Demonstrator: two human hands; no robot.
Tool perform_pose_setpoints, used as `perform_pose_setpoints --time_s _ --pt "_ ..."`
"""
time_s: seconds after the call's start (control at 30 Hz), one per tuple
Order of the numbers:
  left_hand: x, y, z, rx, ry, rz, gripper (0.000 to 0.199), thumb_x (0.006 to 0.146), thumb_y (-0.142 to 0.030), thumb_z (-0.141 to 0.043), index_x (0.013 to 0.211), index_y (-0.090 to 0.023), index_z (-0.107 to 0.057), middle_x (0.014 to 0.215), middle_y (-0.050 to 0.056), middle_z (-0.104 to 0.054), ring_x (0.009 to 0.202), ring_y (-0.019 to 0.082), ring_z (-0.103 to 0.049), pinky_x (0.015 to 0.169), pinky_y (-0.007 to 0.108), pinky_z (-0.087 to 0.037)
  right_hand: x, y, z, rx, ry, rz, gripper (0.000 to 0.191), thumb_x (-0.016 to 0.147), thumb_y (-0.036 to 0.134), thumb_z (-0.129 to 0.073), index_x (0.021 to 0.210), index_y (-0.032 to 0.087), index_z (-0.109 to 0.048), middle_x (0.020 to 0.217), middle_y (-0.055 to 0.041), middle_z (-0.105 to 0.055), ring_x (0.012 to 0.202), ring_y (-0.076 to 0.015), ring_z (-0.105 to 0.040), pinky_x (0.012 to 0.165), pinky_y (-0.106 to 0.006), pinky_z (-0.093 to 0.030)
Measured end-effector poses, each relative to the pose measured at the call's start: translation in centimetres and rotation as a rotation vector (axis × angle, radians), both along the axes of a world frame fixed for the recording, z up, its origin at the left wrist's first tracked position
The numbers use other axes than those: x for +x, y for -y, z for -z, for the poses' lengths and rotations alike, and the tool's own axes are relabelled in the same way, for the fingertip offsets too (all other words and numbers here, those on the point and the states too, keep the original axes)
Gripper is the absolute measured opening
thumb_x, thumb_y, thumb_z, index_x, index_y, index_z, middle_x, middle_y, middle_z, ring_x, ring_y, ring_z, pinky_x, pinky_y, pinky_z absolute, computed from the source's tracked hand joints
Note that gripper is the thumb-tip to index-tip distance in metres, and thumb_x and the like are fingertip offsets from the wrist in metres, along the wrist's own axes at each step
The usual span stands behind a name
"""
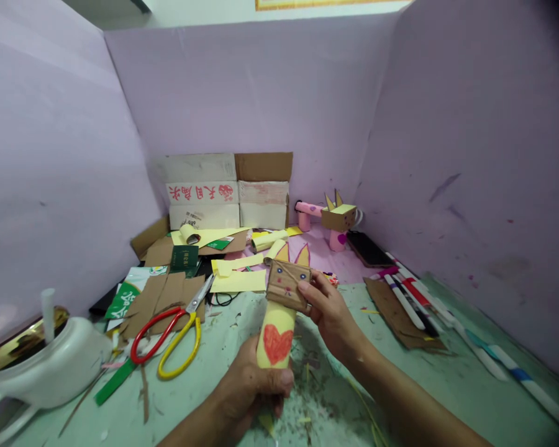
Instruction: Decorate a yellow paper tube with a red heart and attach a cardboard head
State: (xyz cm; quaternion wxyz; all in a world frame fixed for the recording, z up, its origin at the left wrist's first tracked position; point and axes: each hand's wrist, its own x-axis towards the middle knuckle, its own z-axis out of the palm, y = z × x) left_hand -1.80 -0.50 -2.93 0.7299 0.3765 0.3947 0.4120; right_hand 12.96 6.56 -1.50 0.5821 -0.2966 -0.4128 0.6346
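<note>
A yellow paper tube (285, 318) with a red heart drawn on it stands tilted in the middle. My left hand (249, 391) is wrapped round its lower part, thumb across the front. Atop the tube sits a boxy brown cardboard head (286, 287) with drawn eyes, a small mouth and two pointed yellow ears edged in purple. My right hand (328, 313) grips the head's right side, fingertips on its face. Some of those fingers are hidden behind it. Whether head and tube are joined, I cannot tell.
Left lie scissors (186, 320) with red and yellow handles, cardboard pieces (156, 298) and a white pot (60, 366). At the back stand a printed carton (205, 189) and a pink figure (339, 218). Right are a phone (369, 249) and several markers (407, 304). Purple panels surround the table.
</note>
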Motion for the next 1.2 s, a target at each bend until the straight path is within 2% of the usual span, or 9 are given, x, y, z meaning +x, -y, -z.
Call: perform_pose_setpoints --time_s 0.13,0.23,0.37,0.6,0.73,0.93,1.03,1.1,1.2 --pt "0.3 -0.2 0.7 -0.015 0.015 -0.007 0.047 0.042 -0.035 -0.086 0.074 -0.015 -0.057 0.051 -0.004 -0.054 0.041 0.007 -0.043 0.031 0.016 -0.034 -0.1 0.3 -0.1 0.056 0.051 0.009 0.038 0.075 0.037 -0.075 0.105 0.02 -0.06 0.097 -0.0047 -0.071 0.085 -0.0199 -0.068 0.071 -0.029 -0.054" --pt "0.6 -0.6 1.3 -0.015 0.029 -0.002 0.045 0.039 -0.035 -0.087 0.066 -0.015 -0.058 0.049 -0.003 -0.052 0.039 0.007 -0.042 0.03 0.016 -0.033 -0.2 0.6 -0.2 0.074 0.06 -0.011 0.039 0.077 0.037 -0.073 0.11 0.021 -0.059 0.103 -0.0057 -0.071 0.088 -0.0205 -0.067 0.071 -0.029 -0.054" --pt "0.9 -0.8 1.8 -0.012 0.052 -0.048 0.047 0.038 -0.036 -0.089 0.066 -0.014 -0.058 0.05 -0.004 -0.051 0.04 0.006 -0.043 0.03 0.016 -0.033 -0.2 0.9 -0.7 0.117 0.117 -0.03 0.041 0.079 0.037 -0.072 0.115 0.023 -0.058 0.106 -0.0047 -0.072 0.092 -0.0199 -0.067 0.076 -0.029 -0.054" --pt "0.9 -0.5 1.6 -0.003 0.046 -0.033 0.052 0.036 -0.042 -0.09 0.066 -0.015 -0.057 0.052 -0.005 -0.05 0.039 0.005 -0.04 0.032 0.017 -0.03 0.5 0.8 -1.4 0.16 0.175 -0.083 0.05 0.071 0.038 -0.077 0.116 0.021 -0.062 0.102 -0.0064 -0.075 0.098 -0.0255 -0.067 0.082 -0.035 -0.053" --pt "0.7 -0.5 1.2 -0.007 0.024 -0.04 0.053 0.035 -0.04 -0.091 0.067 -0.015 -0.057 0.054 -0.005 -0.051 0.042 0.005 -0.042 0.034 0.017 -0.031 0.7 0.8 -1.2 0.214 0.241 -0.057 0.051 0.072 0.037 -0.077 0.118 0.02 -0.063 0.105 -0.0072 -0.073 0.098 -0.0259 -0.066 0.082 -0.036 -0.053" --pt "0.5 -0.7 1.7 0.042 0.038 -0.046 0.05 0.037 -0.039 -0.091 0.065 -0.015 -0.056 0.05 -0.006 -0.047 0.038 0.005 -0.04 0.031 0.017 -0.027 0.6 0.6 -1.2 0.233 0.217 -0.058 0.048 0.072 0.037 -0.077 0.115 0.021 -0.064 0.104 -0.0066 -0.073 0.097 -0.0252 -0.066 0.081 -0.034 -0.053" --pt "0.3 -0.9 0.7 0.029 0.061 -0.059 0.05 0.041 -0.037 -0.091 0.07 -0.015 -0.057 0.055 -0.005 -0.052 0.038 0.005 -0.042 0.03 0.016 -0.028 0.4 0.4 -1.0 0.155 0.121 -0.022 0.047 0.07 0.036 -0.078 0.113 0.02 -0.064 0.098 -0.0053 -0.074 0.091 -0.0238 -0.068 0.076 -0.034 -0.054" --pt "0.0 -1.0 -0.7 -0.011 0.097 -0.077 0.049 0.051 -0.044 -0.087 0.079 -0.015 -0.059 0.067 0.0 -0.061 0.041 0.008 -0.049 0.031 0.017 -0.035 0.3 0.2 -0.8 -0.006 -0.006 0.013 0.045 0.069 0.035 -0.079 0.109 0.02 -0.064 0.097 -0.0047 -0.074 0.086 -0.0228 -0.069 0.072 -0.033 -0.056" --pt "-0.7 -1.3 -2.8 -0.072 0.161 -0.047 0.052 0.068 -0.058 -0.072 0.092 -0.013 -0.062 0.084 0.01 -0.067 0.055 0.017 -0.063 0.04 0.025 -0.049 0.3 -0.3 -0.5 -0.267 -0.16 0.006 0.032 0.073 0.032 -0.075 0.1 0.017 -0.065 0.088 -0.0064 -0.074 0.075 -0.0196 -0.07 0.065 -0.029 -0.056"
